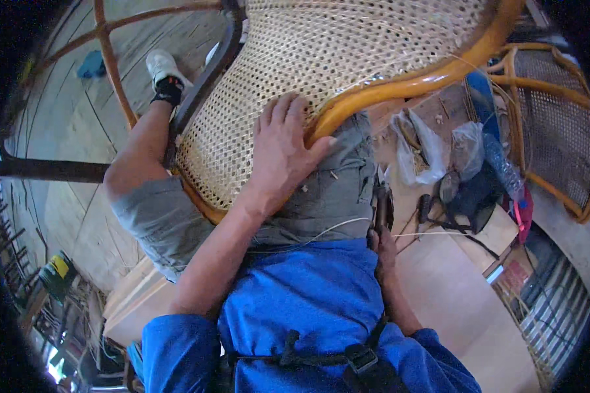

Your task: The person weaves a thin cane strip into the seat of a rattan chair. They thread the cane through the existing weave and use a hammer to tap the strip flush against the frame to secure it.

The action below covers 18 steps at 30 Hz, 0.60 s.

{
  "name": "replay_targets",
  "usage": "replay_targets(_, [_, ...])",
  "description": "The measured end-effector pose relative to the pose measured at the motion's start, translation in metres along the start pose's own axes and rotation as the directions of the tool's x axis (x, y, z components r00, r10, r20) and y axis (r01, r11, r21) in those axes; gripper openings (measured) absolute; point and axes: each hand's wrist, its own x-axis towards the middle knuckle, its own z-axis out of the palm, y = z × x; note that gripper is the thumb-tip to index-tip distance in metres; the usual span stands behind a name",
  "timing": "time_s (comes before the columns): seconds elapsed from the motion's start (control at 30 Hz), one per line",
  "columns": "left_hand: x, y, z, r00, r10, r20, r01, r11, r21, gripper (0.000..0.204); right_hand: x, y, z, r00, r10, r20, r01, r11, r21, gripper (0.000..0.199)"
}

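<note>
A woven cane panel point(321, 46) in a bent, honey-coloured rattan frame point(400, 85) leans over my lap. My left hand point(283, 134) lies flat on the panel near its inner curve, fingers stretched out and the thumb spread across the rattan edge. Beside my right thigh, my right hand point(385, 247) is closed round a dark, slim tool point(381, 206) whose kind I cannot make out. A thin pale cane strand point(347, 224) crosses my shorts, and another runs out to the right of that hand.
Clear plastic bags point(418, 147) and dark tools point(426, 208) lie on the boards at right. A second rattan frame with a woven panel point(557, 118) stands at far right. Dark frame bars point(52, 170) cross at left. A wooden board point(452, 288) is beside me.
</note>
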Motion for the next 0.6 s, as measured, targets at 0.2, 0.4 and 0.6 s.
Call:
replay_targets(0.2, [-0.001,0.010,-0.008,0.998,-0.003,0.062,-0.002,0.997,0.071,0.057,0.006,0.009,-0.016,0.945,-0.292,-0.150,0.292,0.956,-0.021,0.029])
replay_targets(0.4, [-0.054,0.049,-0.030,0.851,0.128,0.509,-0.133,0.991,-0.028,0.036,-0.010,0.081,-0.020,0.976,-0.154,0.155,0.158,0.987,-0.012,0.036])
replay_targets(0.6, [-0.071,0.057,-0.032,0.656,0.124,0.744,-0.140,0.989,-0.041,0.030,-0.018,0.035,0.007,0.981,-0.167,-0.103,0.182,0.970,0.159,0.030])
